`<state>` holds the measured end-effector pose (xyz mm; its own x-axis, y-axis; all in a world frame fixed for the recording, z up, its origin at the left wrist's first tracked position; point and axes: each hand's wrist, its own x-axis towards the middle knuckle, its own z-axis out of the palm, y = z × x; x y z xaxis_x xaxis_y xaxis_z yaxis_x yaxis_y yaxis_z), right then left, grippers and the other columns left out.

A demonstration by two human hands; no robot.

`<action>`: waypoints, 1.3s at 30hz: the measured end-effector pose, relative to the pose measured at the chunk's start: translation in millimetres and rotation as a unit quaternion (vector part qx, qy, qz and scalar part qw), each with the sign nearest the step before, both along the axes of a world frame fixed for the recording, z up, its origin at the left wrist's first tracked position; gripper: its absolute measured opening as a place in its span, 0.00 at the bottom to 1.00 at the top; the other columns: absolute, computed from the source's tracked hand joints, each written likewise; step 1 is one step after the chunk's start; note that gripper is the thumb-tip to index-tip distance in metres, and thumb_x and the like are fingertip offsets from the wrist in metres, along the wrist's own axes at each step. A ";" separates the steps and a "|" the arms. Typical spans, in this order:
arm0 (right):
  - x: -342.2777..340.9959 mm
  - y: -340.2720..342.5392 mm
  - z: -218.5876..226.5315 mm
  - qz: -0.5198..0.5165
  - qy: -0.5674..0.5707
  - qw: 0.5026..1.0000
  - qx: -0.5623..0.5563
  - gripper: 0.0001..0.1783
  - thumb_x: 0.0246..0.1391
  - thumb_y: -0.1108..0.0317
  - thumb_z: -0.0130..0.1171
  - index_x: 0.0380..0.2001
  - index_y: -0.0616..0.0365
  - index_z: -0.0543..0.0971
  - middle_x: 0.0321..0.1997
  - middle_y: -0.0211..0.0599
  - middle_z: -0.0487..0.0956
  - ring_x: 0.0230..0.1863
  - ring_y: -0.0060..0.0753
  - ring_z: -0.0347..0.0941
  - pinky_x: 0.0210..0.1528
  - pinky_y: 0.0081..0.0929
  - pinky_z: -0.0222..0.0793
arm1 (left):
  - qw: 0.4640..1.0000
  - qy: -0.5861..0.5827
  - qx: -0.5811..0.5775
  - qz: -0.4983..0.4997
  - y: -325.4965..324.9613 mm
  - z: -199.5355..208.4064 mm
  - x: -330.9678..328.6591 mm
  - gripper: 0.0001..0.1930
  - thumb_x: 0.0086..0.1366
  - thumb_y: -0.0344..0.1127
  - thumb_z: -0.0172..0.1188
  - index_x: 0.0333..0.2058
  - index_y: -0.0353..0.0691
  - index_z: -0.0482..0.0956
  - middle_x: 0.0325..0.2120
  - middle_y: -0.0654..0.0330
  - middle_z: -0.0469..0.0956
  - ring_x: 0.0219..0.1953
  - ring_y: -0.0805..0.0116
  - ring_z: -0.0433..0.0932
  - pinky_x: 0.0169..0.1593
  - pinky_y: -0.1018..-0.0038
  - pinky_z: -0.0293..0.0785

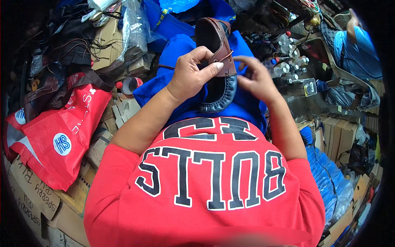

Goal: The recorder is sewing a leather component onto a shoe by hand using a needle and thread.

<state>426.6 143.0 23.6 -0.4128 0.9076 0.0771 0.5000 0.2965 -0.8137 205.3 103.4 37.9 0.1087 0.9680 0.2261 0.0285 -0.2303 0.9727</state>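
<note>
A boat shoe (pixel 224 88) in brown and dark blue-black leather stands nearly lengthwise over my lap, its opening turned toward the left. My left hand (pixel 192 74) grips its side, the thumb pressed on the brown leather near the eyelets and the fingers inside the opening. A thin brown lace (pixel 222 57) runs through the eyelets there. Close by the shoe's right side is my right hand (pixel 259 80), its fingers bent and smeared by motion; whether they pinch the lace cannot be made out. Blue cloth (pixel 177 55) covers my lap beneath the shoe.
To the left lie a red bag (pixel 53 136) with brown leather shoe pieces (pixel 43 92) on it, and a plastic bottle (pixel 129 85). Several small bottles (pixel 292 66) stand at the right, near a clear container (pixel 310 87). Cardboard (pixel 33 193) is at lower left. Another person's blue clothing (pixel 362 53) shows far right.
</note>
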 end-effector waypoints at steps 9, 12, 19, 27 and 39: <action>31.6 42.8 -6.3 -0.238 0.180 0.953 0.053 0.08 0.56 0.65 0.58 0.34 0.58 0.78 0.26 0.24 0.75 0.26 0.14 0.66 0.31 0.15 0.63 | 0.996 0.082 0.021 0.005 -0.9 3.8 3.0 0.05 0.58 0.29 0.62 0.31 0.35 0.76 0.25 0.67 0.75 0.30 0.82 0.69 0.35 0.81 0.67; 87.8 56.6 14.4 -0.337 0.369 0.863 -0.068 0.09 0.59 0.63 0.55 0.39 0.55 0.74 0.31 0.34 0.80 0.25 0.17 0.70 0.29 0.16 0.66 | 0.994 0.111 -0.002 -0.009 4.9 -15.3 12.9 0.06 0.59 0.31 0.61 0.31 0.35 0.75 0.23 0.65 0.75 0.29 0.81 0.69 0.34 0.80 0.68; 248.2 48.4 34.6 -0.289 0.635 0.706 -0.123 0.08 0.55 0.76 0.52 0.37 0.65 0.77 0.36 0.46 0.78 0.38 0.38 0.73 0.49 0.38 0.69 | 0.972 0.233 -0.030 -0.022 27.0 -37.2 16.7 0.14 0.57 0.40 0.63 0.29 0.35 0.73 0.22 0.56 0.73 0.25 0.71 0.72 0.32 0.74 0.69; 392.4 -0.2 61.3 -0.345 0.582 0.737 0.000 0.12 0.62 0.70 0.46 0.47 0.61 0.71 0.31 0.37 0.73 0.23 0.25 0.62 0.27 0.25 0.61 | 0.959 0.222 -0.146 -0.099 27.7 -36.2 9.9 0.12 0.59 0.39 0.62 0.31 0.36 0.73 0.26 0.60 0.75 0.32 0.75 0.71 0.36 0.74 0.68; 44.6 -17.2 23.3 -0.058 0.021 0.996 -0.065 0.07 0.55 0.73 0.56 0.37 0.60 0.78 0.24 0.31 0.74 0.27 0.24 0.72 0.33 0.23 0.68 | 0.975 0.132 -0.131 -0.120 25.9 -46.4 4.6 0.14 0.55 0.39 0.63 0.32 0.36 0.71 0.26 0.57 0.76 0.32 0.70 0.74 0.37 0.72 0.70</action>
